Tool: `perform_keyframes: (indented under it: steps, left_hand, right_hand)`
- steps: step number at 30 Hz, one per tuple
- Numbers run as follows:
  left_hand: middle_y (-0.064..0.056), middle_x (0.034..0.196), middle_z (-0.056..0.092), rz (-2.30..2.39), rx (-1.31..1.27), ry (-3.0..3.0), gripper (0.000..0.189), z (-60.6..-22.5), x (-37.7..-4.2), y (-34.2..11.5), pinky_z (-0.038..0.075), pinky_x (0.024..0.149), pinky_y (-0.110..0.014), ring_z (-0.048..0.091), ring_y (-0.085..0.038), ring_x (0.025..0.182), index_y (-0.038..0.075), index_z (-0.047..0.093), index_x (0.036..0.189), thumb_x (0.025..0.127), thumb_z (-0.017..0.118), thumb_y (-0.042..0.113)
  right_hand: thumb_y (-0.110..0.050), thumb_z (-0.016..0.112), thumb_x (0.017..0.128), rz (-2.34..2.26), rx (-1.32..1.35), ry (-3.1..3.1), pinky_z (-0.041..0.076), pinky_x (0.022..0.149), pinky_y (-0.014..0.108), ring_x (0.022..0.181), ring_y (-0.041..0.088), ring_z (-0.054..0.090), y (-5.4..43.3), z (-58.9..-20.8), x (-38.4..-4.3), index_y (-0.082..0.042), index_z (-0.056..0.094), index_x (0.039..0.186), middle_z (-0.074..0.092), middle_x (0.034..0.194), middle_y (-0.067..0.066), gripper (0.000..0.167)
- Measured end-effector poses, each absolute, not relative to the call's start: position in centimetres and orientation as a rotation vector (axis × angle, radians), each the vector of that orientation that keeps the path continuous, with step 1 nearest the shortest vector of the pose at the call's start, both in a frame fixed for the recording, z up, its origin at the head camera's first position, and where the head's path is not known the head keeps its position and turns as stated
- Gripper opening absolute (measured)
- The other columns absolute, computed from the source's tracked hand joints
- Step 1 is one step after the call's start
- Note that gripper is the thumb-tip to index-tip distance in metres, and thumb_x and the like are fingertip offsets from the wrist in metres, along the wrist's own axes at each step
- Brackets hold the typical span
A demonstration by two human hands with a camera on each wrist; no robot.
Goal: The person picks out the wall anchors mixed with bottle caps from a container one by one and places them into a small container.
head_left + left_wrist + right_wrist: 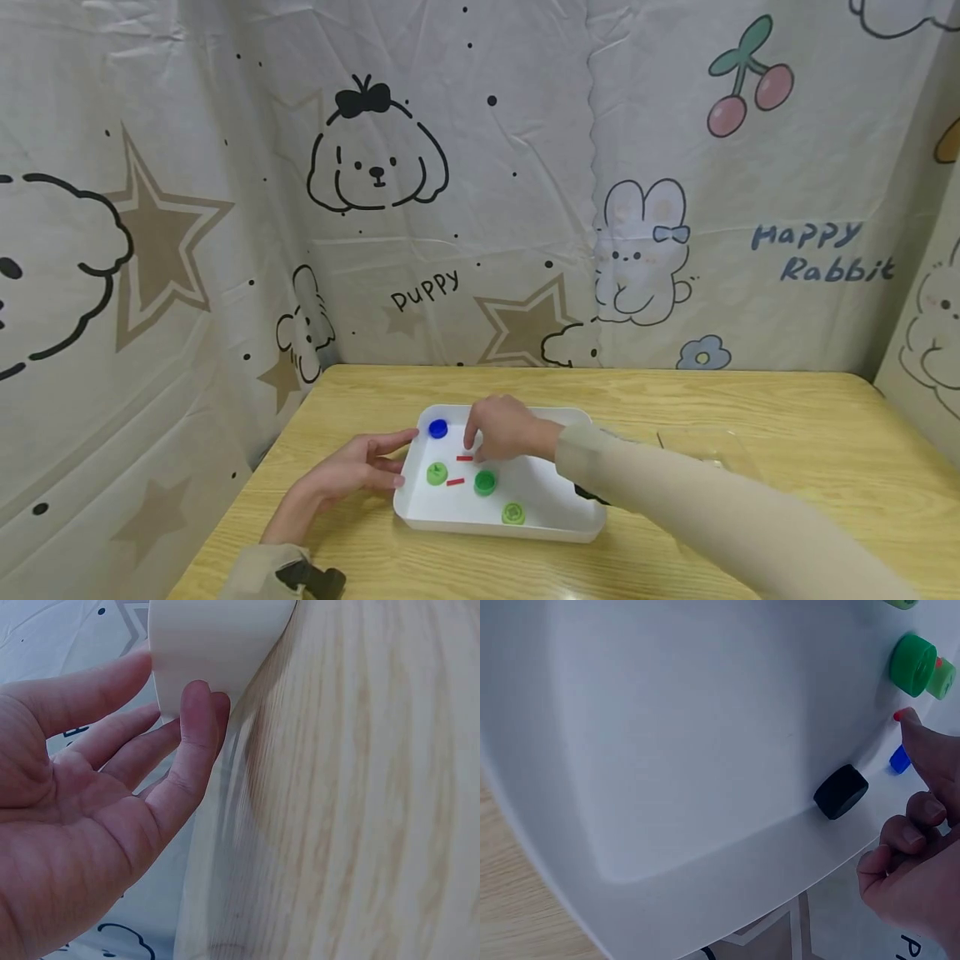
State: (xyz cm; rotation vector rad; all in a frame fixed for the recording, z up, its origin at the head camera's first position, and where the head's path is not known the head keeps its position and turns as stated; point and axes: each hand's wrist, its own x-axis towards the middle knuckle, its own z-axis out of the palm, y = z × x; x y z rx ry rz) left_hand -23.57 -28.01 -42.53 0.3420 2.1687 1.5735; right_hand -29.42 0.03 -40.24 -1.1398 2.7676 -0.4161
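A white tray (555, 525) holds a blue cap (438, 428), two light green caps, a darker green cap (485, 482) and two red strips. My left hand (363, 467) touches the tray's left outer wall, fingers spread and loosely bent. Inside the tray, my right hand (506, 429) is lowered at the far red strip (464, 458), its thumb tip right at the strip's end. Its other fingers are curled in the right wrist view. The near red strip (455, 482) lies between a light green cap (437, 473) and the darker green one. I cannot tell whether the right hand pinches the strip.
A black cap (841, 792) lies by the tray's far wall, hidden behind the right arm in the head view. Another light green cap (513, 512) sits near the front wall. A clear container (723, 446) stands on the wooden table (810, 417), right of the tray.
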Motion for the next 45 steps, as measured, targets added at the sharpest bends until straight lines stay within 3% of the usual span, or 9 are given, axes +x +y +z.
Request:
perform_keyframes:
  steps: [27, 32, 39, 45]
  left_hand:
    - [-0.027, 0.166, 0.030, 1.578, 0.359, 2.174, 0.079, -42.7, -23.7, -28.2, 0.053, 0.105, -0.046, 0.048, -0.049, 0.140, -0.004, 0.037, 0.160, 0.091, 0.074, -0.006]
    - [-0.027, 0.166, 0.029, 1.582, 0.362, 2.173, 0.078, -42.7, -23.7, -28.1, 0.053, 0.105, -0.046, 0.046, -0.050, 0.141, -0.004, 0.036, 0.160, 0.092, 0.074, -0.006]
    - [-0.027, 0.166, 0.030, 1.576, 0.343, 2.191, 0.078, -42.7, -23.6, -28.0, 0.052, 0.105, -0.047, 0.047, -0.051, 0.140, -0.005, 0.037, 0.160, 0.092, 0.074, -0.005]
    - [-0.027, 0.165, 0.031, 1.572, 0.332, 2.196, 0.079, -42.6, -23.5, -28.0, 0.052, 0.106, -0.047, 0.047, -0.050, 0.141, -0.004, 0.038, 0.160, 0.090, 0.075, -0.006]
  right_hand:
    - [-0.017, 0.089, 0.086, -0.375, -1.060, 2.785, 0.049, 0.075, 0.028, 0.080, 0.007, 0.059, -1.3, -40.9, -29.2, -0.023, 0.083, 0.080, 0.073, 0.085, -0.015, 0.010]
    - [-0.015, 0.088, 0.087, -0.360, -1.034, 2.799, 0.051, 0.077, 0.029, 0.083, 0.007, 0.061, -0.5, -41.0, -29.4, -0.022, 0.083, 0.081, 0.072, 0.087, -0.014, 0.010]
    - [-0.012, 0.087, 0.087, -0.393, -1.030, 2.795, 0.050, 0.069, 0.029, 0.070, 0.007, 0.058, 1.4, -40.9, -29.4, -0.019, 0.080, 0.076, 0.067, 0.073, -0.014, 0.014]
    - [-0.011, 0.088, 0.084, -0.378, -0.981, 2.853, 0.051, 0.069, 0.031, 0.071, 0.009, 0.057, 2.7, -40.7, -28.6, -0.019, 0.078, 0.075, 0.067, 0.075, -0.012, 0.016]
